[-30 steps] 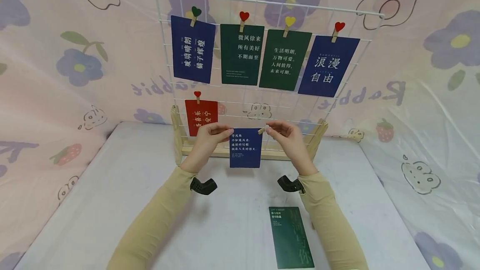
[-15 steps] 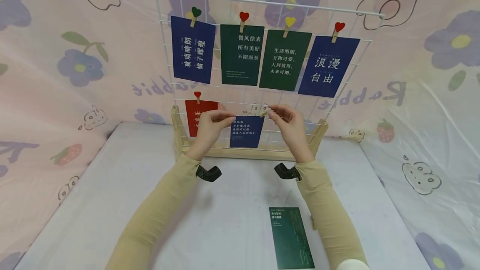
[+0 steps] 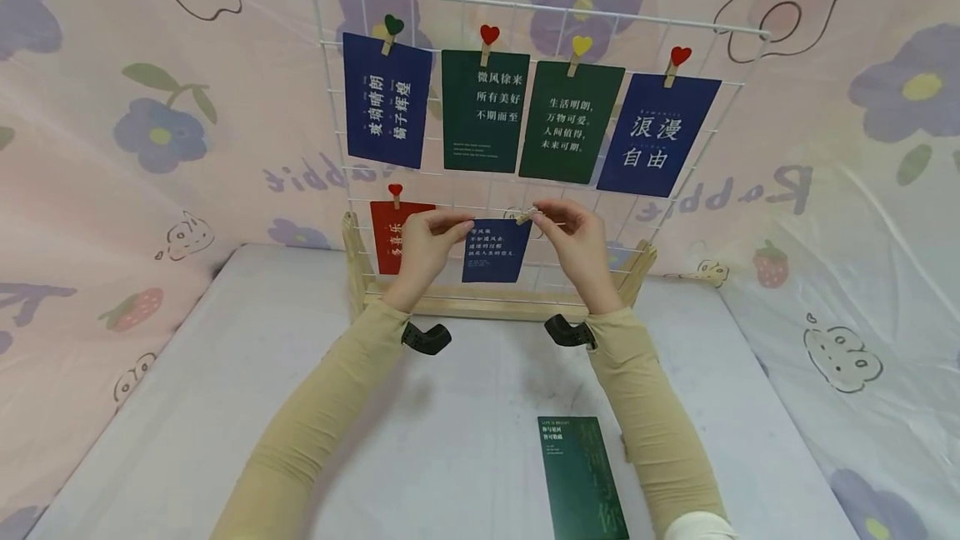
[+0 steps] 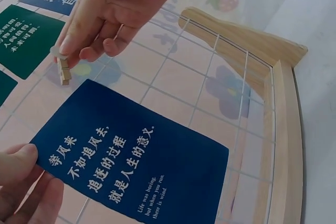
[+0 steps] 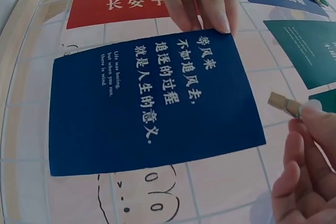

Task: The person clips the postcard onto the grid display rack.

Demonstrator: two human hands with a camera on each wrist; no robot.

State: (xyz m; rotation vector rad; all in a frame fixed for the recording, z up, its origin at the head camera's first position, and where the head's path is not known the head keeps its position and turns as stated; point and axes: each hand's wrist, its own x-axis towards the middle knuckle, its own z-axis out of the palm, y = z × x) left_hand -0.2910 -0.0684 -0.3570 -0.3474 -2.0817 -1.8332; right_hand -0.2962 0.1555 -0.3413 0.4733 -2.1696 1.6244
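Note:
A blue card (image 3: 493, 252) with white writing is pinched at its upper left corner by my left hand (image 3: 429, 252). It hangs in front of the lower half of a white wire grid (image 3: 542, 0). My right hand (image 3: 579, 248) pinches a small wooden clothespin (image 5: 284, 103) with a pale decoration at its gripped end. In the right wrist view, the clothespin's tip points toward the card's upper edge, a short gap away. Partly behind my left hand is a red card (image 3: 385, 240), held on the grid by a red heart clothespin (image 3: 395, 192).
Along the grid's upper part hang blue cards (image 3: 387, 102) and green cards (image 3: 485, 111) on heart clothespins. A wooden stand (image 3: 480, 305) supports the grid. On the white table (image 3: 225, 407) a green card (image 3: 582, 477) lies near my right forearm. Patterned cloth (image 3: 247, 90) hangs behind.
Both hands have moved up and forward, bringing the blue card and the clothespin nearer the grid. The left hand now covers more of the red card.

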